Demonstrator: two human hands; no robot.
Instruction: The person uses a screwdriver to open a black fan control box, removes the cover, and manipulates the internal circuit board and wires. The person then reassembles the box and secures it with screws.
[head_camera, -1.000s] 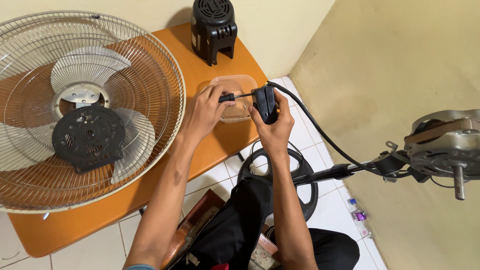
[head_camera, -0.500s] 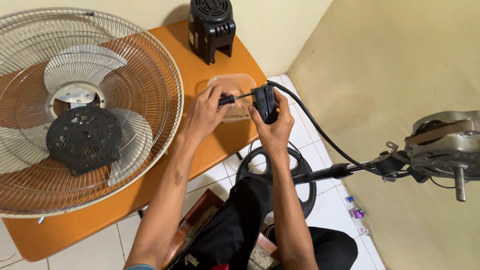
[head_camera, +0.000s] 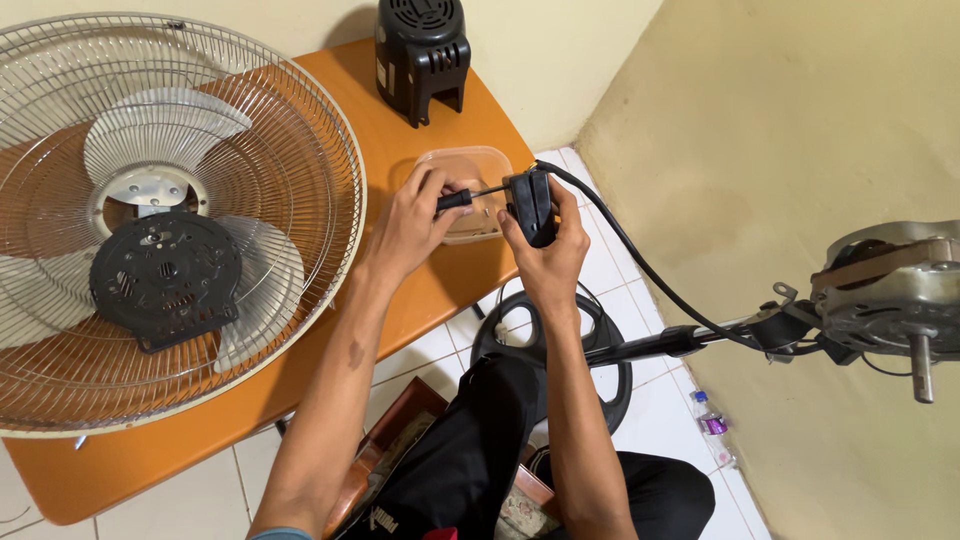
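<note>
The fan grille (head_camera: 300, 130) is shiny wire metal, the table (head_camera: 400, 130) smooth orange wood, the motor cover (head_camera: 421, 52) matt black plastic.

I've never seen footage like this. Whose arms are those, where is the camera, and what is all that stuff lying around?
There is no machine at work here: the arms belong to a person, and the camera sits on that person's head, looking down. The left hand grips a small screwdriver whose tip meets a black switch box held in the right hand. A black cable runs from that box to a bare fan motor on a stand at the right. On the orange table lie a wire fan guard with pale blades, a black motor cover and a clear plastic tub. A small bottle lies on the tiled floor.
</note>
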